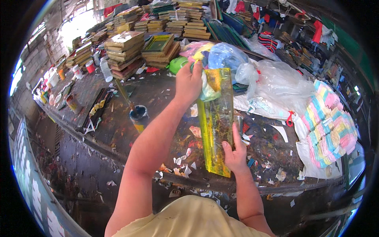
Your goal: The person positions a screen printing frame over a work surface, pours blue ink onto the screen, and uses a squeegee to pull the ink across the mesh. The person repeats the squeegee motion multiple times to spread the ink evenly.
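- The workshop is crowded: a block wall [39, 49] at the left, stacks of wooden frames [124, 49] at the back, and a dark, paint-spotted worktable [112, 124] curving across in front of the person.
- Over at its left end I see a white tub [53, 79], an orange cup [61, 74], a white jar [77, 71], a red cup [90, 67] and a clear bottle [106, 70]; what's in them I can't make out from here.
- Nearer, a paint cup [139, 127] stands on the table, dark inside, with a long-handled tool [124, 93] leaning out of it to the left.
- The left hand [188, 83] is closed on a bunched pale cloth [209, 90], which lies against the upper left part of a yellow-stained panel [216, 132]; whether those fingers grip the panel too, I can't tell.
- The panel is in front of the person, between the hands, its long axis running away from the body. Its far end is by the left hand; the right hand is the nearer one to its close end.
- The right hand [235, 156] is clasped on the panel's lower right edge, thumb on the face.
- Farther right sit a bluish plastic bag [227, 57] and a large clear one [282, 79], contents unclear, then pastel cloth bundles [329, 122].
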